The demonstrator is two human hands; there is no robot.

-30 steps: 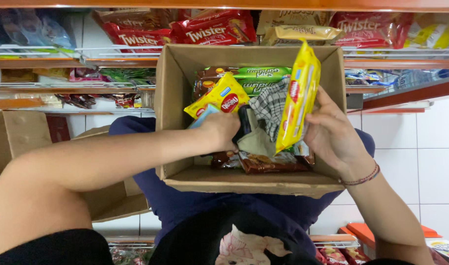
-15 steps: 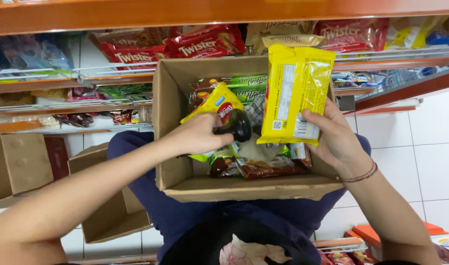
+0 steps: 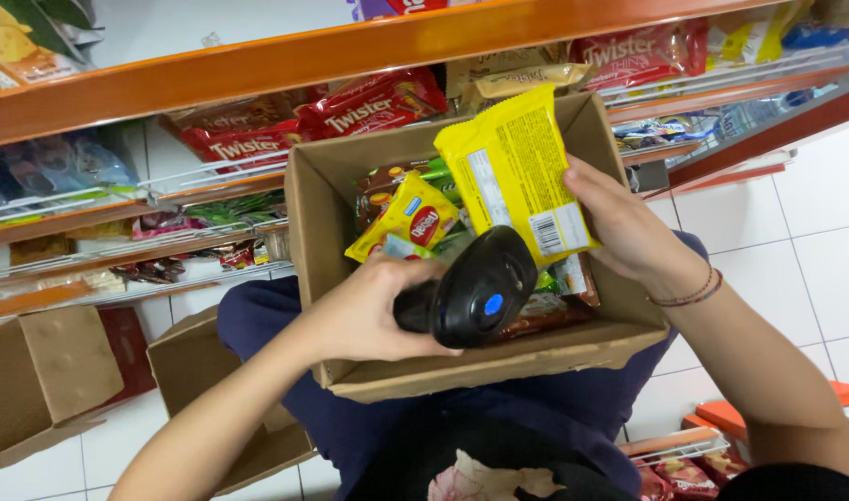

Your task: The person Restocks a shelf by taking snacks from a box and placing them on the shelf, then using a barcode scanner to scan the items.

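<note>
Fingers (image 3: pixel 401 278) of left hand (image 3: pixel 364 315) wrap black scanner (image 3: pixel 471 288) — right hand (image 3: pixel 624 227) tilts yellow packet (image 3: pixel 513 167)

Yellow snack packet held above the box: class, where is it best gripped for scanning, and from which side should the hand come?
Probably at its right edge, from the right, as the right hand does now. The yellow packet is flat and stands nearly upright, back panel towards the camera, so an edge pinch leaves the barcode patch at the lower corner clear for the black scanner in the left hand.
</note>
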